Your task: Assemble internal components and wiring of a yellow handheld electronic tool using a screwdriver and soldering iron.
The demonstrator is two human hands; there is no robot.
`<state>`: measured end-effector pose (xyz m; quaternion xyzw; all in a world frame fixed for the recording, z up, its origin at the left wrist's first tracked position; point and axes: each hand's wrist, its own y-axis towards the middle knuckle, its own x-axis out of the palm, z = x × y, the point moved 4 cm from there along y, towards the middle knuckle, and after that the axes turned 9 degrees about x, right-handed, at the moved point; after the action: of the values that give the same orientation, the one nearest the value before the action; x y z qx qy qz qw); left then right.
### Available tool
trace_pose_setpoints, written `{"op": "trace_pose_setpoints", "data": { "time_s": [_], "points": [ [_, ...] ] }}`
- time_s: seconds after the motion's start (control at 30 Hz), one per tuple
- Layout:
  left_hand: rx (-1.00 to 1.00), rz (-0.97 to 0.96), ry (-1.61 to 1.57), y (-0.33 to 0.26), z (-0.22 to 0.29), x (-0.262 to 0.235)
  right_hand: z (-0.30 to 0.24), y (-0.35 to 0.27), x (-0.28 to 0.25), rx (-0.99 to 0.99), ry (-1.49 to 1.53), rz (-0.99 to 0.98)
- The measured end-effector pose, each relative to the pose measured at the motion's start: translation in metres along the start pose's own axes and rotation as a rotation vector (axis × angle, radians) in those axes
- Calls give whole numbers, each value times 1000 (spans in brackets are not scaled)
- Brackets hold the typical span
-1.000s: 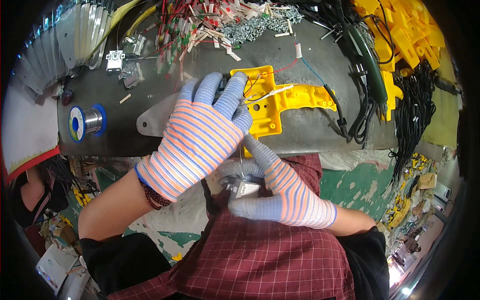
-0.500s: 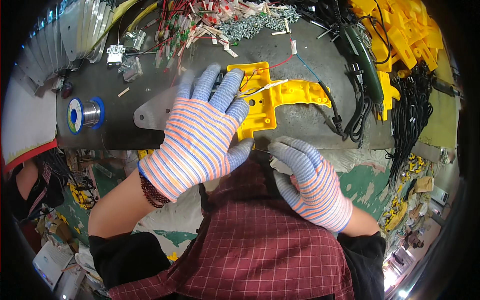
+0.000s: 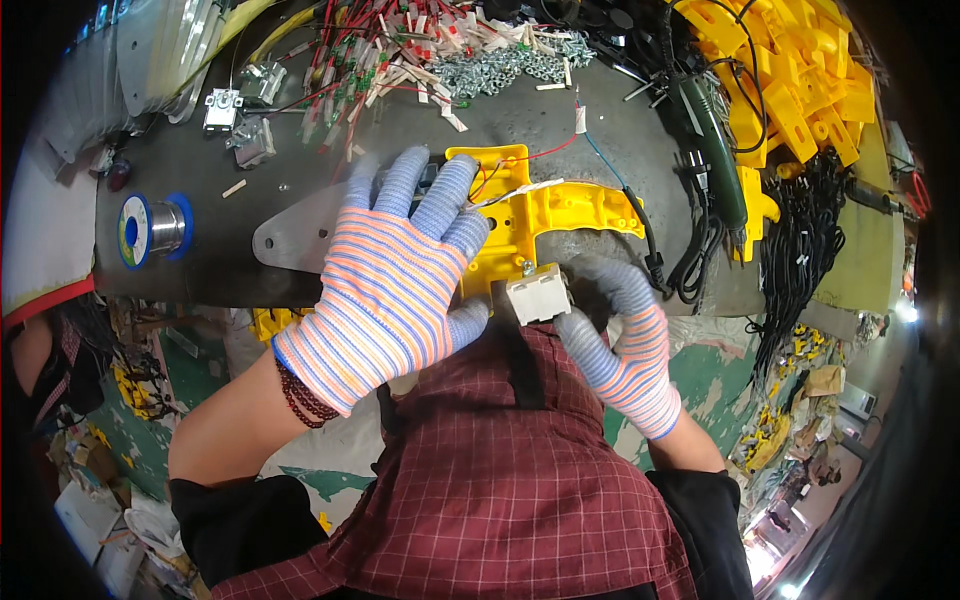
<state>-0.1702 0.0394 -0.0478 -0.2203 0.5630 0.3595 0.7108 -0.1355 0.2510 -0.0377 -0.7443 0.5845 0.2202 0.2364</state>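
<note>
Bare surface of the bench (image 3: 330,190) is left only between the solder spool (image 3: 150,228) and the yellow housing (image 3: 545,210), and part of it is taken by a flat metal blade (image 3: 295,235). The far edge is blocked by wired connectors (image 3: 380,50) and loose screws (image 3: 500,68). The right side is closed off by black cables (image 3: 700,250), a green tool (image 3: 715,150) and stacked yellow parts (image 3: 800,80).

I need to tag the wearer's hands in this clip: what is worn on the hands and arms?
Both the left hand and the right hand wear knit gloves striped orange, white and blue, with grey-blue coated fingers. A dark red bead bracelet circles the left wrist. The forearms are bare, with black sleeves pushed up near the elbows.
</note>
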Motion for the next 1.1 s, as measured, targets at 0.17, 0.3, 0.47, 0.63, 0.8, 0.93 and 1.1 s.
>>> {"op": "trace_pose_setpoints", "data": {
  "time_s": [0.17,0.3,0.47,0.63,0.8,0.93,1.1],
  "points": [
    [16,-5,31,3,0,-1,-2,9,18,200,435,-112],
    [9,1,30,3,0,-1,-12,28,17,-15,262,-313],
    [6,26,48,2,-2,3,-21,33,20,292,387,-456],
    [10,14,55,1,-1,2,-25,40,18,-66,153,-397],
    [-35,-43,54,2,-2,3,-30,59,15,-223,-3,-426],
    [-27,-12,50,2,-1,3,-17,54,22,-260,56,-198],
    [-40,24,11,1,-1,4,-12,46,29,-77,81,-24]
  ]
}}
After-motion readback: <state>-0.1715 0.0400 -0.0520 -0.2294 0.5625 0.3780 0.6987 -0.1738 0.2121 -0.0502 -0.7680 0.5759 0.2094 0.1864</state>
